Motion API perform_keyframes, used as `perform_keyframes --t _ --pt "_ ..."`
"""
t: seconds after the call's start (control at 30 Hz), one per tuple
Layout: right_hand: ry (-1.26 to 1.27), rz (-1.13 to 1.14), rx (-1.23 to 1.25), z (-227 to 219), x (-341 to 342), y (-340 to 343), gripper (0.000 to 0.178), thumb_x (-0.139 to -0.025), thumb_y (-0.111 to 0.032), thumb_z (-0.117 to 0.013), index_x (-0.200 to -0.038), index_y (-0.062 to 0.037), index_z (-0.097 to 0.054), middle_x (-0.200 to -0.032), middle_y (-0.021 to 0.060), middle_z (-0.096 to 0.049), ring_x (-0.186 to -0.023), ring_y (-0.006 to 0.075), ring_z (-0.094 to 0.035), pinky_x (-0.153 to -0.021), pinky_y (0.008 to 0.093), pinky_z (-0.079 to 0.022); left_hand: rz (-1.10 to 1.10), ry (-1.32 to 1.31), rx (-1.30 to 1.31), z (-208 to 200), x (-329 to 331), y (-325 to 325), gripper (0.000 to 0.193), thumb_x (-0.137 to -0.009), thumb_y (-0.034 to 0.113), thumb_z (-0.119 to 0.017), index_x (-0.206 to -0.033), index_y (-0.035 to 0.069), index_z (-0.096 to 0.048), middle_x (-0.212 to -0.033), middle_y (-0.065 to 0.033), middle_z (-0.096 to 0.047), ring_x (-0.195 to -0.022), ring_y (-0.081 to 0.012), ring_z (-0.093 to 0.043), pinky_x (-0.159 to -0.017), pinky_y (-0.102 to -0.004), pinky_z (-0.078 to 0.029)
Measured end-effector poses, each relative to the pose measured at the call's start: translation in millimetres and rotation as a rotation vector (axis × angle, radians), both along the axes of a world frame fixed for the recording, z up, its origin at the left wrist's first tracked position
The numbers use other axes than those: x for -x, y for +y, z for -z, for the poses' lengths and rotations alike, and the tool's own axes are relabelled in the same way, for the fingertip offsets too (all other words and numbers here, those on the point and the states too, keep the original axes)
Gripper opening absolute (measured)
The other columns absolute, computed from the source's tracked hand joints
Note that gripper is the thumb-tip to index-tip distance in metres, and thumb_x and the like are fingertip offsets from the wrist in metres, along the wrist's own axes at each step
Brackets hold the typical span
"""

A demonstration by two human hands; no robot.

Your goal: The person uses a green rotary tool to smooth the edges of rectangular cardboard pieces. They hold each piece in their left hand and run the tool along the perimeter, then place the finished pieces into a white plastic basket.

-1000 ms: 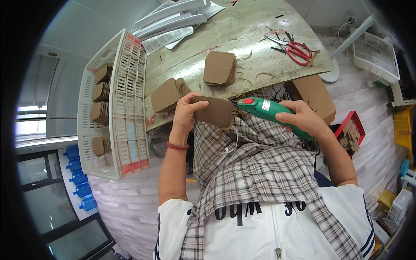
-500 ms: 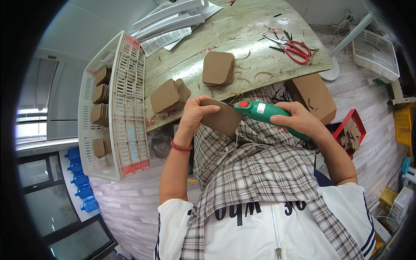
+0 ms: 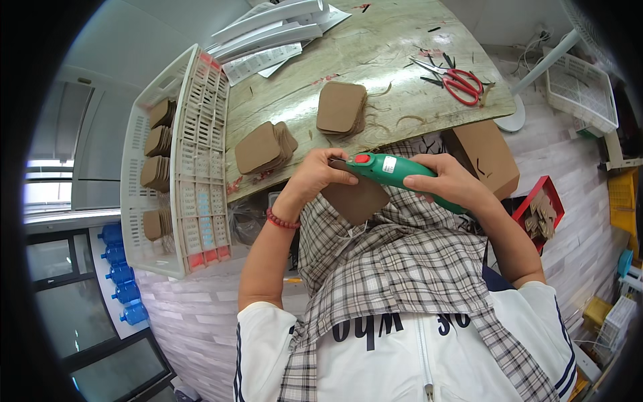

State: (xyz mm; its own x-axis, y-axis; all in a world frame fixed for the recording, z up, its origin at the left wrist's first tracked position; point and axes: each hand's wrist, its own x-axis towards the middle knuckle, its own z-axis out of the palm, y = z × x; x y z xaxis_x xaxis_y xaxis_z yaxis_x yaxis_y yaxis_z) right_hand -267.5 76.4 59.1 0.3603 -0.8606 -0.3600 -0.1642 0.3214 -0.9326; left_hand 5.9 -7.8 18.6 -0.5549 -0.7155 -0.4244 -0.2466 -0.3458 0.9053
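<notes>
Brown, flat and round-cornered, a single piece (image 3: 358,201) hangs tilted beyond the near edge of the tabletop (image 3: 395,74), above the lap, as seen in the head view. Left hand (image 3: 320,175): closed on the upper left part of the piece, thumb across its face; a red beaded bracelet (image 3: 282,220) encircles the wrist. Right hand (image 3: 445,179): wrapped around the body of a green handheld tool (image 3: 398,170) with a red button (image 3: 362,159). The tool's dark tip points leftward along the upper edge of the piece, just beside the left fingers; exact contact cannot be told. On the tabletop, two stacks of similar pieces lie near the front edge, one upright stack (image 3: 341,107) and one fanned stack (image 3: 261,149). Red-handled scissors (image 3: 462,87) rest at right among dark scraps. At left stands a white slatted crate (image 3: 201,161) containing further stacks; at right, a red tray (image 3: 554,191) holds small tan offcuts.
</notes>
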Motion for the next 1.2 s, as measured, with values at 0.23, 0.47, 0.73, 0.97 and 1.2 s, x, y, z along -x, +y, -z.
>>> perform_keyframes --t 0.23,0.47,0.73,0.97,1.2 --pt "-0.023 0.175 0.021 18.7 8.9 -1.4 0.040 -0.087 -0.034 -0.068 -0.105 0.0015 -0.065 -0.072 0.0022 -0.059 -0.058 0.0073 -0.053 -0.053 0.0230 -0.044 -0.555 0.166 0.268 -16.0 -90.0 -35.8 0.038 -0.078 -0.003 -0.069 -0.114 0.004 -0.062 -0.101 -0.0074 -0.065 -0.087 -0.0142 -0.063 -0.076 -0.0271 -0.053" --pt "0.015 0.266 0.071 22.5 18.8 4.1 0.033 -0.090 -0.029 -0.065 -0.102 0.0016 -0.063 -0.071 0.0021 -0.058 -0.058 0.0074 -0.053 -0.053 0.0228 -0.043 -0.633 -1.062 1.144 23.5 -128.3 -70.0 0.049 -0.078 0.011 -0.074 -0.122 0.000 -0.056 -0.127 -0.0167 -0.054 -0.119 -0.0308 -0.048 -0.101 -0.0424 -0.038" --pt "0.032 0.359 0.078 34.6 22.7 8.9 0.034 -0.089 -0.030 -0.067 -0.099 0.0016 -0.064 -0.069 0.0013 -0.057 -0.056 0.0073 -0.053 -0.052 0.0236 -0.043 -0.306 -1.038 1.118 50.7 38.1 -65.5 0.067 -0.088 0.046 -0.061 -0.129 -0.006 -0.052 -0.147 -0.0248 -0.034 -0.143 -0.0385 -0.014 -0.116 -0.0537 -0.009" --pt "0.028 0.377 0.110 44.3 24.0 9.8 0.033 -0.089 -0.030 -0.067 -0.099 0.0013 -0.063 -0.068 0.0004 -0.056 -0.056 0.0067 -0.052 -0.051 0.0232 -0.042 -0.575 -0.842 1.220 78.8 54.5 -59.9 0.065 -0.077 0.034 -0.075 -0.124 -0.002 -0.051 -0.144 -0.0232 -0.036 -0.142 -0.0389 -0.017 -0.115 -0.0525 -0.012" --pt "0.011 0.403 0.124 43.3 21.6 10.1 0.033 -0.089 -0.028 -0.067 -0.103 0.0020 -0.063 -0.070 0.0006 -0.056 -0.056 0.0067 -0.051 -0.051 0.0232 -0.043 -0.754 -0.186 0.802 61.0 52.2 -57.1 0.038 -0.074 0.009 -0.079 -0.095 0.005 -0.047 -0.104 -0.0085 -0.057 -0.097 -0.0233 -0.053 -0.085 -0.0380 -0.044"
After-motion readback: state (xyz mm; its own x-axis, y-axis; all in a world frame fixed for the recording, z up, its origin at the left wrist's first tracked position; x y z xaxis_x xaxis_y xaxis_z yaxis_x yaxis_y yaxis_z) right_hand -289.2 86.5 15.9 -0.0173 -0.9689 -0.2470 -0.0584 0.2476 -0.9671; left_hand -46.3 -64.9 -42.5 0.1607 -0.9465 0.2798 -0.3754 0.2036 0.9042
